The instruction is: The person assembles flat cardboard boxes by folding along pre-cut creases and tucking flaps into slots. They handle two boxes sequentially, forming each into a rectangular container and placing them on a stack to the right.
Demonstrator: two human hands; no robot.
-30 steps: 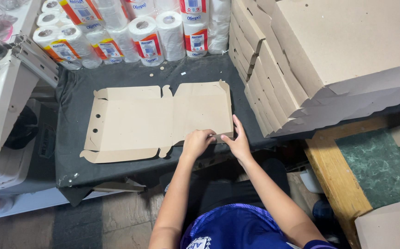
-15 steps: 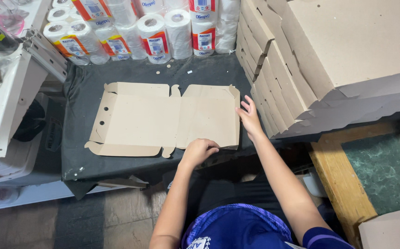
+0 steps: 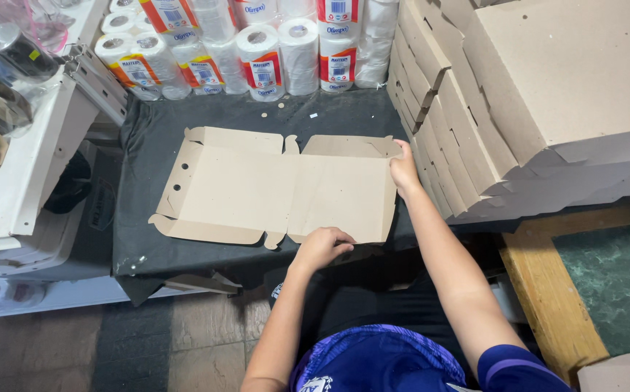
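A flat, unfolded brown cardboard box blank lies on a dark cloth-covered table, its side flaps partly raised. My left hand rests on the blank's near edge with fingers curled over it. At the far right edge of the blank, my right hand presses against the raised right flap, close to the stack of folded boxes.
Stacks of folded cardboard boxes rise at the right. Several wrapped paper rolls line the back of the table. A white shelf unit with clutter stands on the left. A wooden-edged surface sits at the lower right.
My right hand has travelled from the blank's near edge up along its right side to the far right flap. My left hand has stayed at the near edge.
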